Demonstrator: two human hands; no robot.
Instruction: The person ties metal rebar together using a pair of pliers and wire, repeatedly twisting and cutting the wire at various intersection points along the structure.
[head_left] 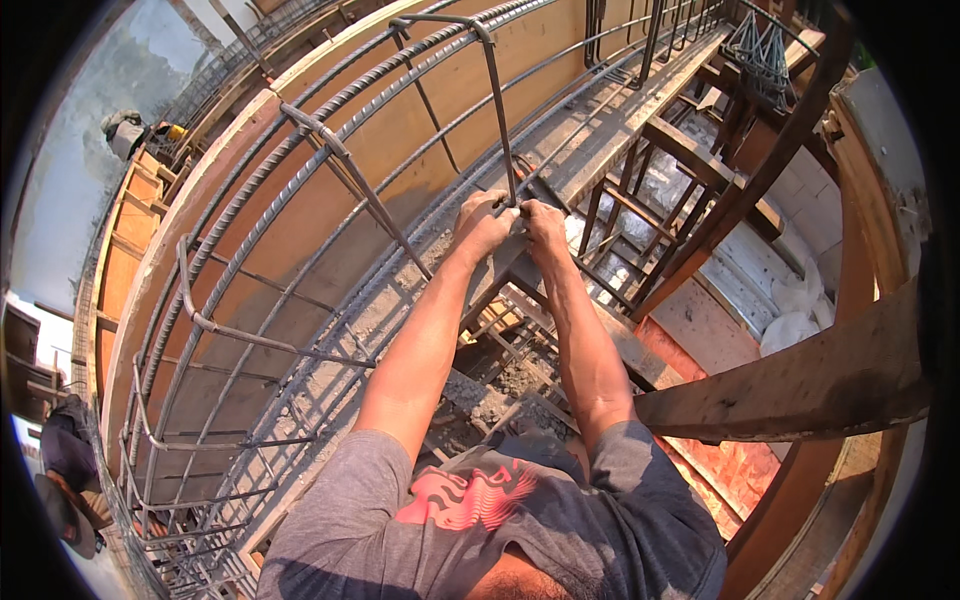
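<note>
My left hand [482, 222] is closed, its fingertips pinched at the lower end of a steel stirrup [496, 100]. Beside it, my right hand [545, 222] is closed too, and the fingers of both hands nearly meet. Whatever the right fingers grip is too small to make out. The stirrup hooks over long ribbed rebars [378, 105] that curve along a plywood form panel [300, 190]. More bent stirrups [338, 150] hang on the same rebars to the left.
A plank [640, 95] runs behind my hands toward the far right. Wooden posts and a thick beam [790, 395] stand close on the right. Bundled steel pieces [757, 55] hang at the far right. Another person [70, 470] is at the left edge. Gaps between timbers open below me.
</note>
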